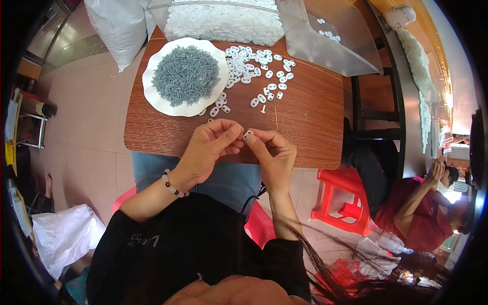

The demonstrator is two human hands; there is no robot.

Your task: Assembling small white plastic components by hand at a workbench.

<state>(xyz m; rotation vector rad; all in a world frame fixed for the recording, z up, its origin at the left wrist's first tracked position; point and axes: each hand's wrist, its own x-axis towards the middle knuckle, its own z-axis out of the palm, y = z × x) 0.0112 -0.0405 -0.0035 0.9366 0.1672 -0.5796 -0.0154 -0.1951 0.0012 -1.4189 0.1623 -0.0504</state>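
- A small white plastic piece (247,134) is pinched between the fingertips of both hands, held just above the near edge of the table (305,127).
- The left hand (211,147) is closed on the piece from the left, thumb and forefinger together; a beaded bracelet (173,185) is worn at its wrist.
- The right hand (272,150) is clamped on the same piece from the right — whether anything else is held in that grip cannot be told.
- Loose white pieces (254,68) of the same kind are scattered over the middle of the table, beyond the hands.
- A white plate (157,99) heaped with small grey screws (185,75) is seen to their left, on the table.
- A clear plastic bin (223,20) full of white pieces stands at the far edge; a clear scoop-like tray (330,46) lies beside it.
- A red stool (340,195) and a seated person in red (417,208) are noted to the right, well apart from the table.
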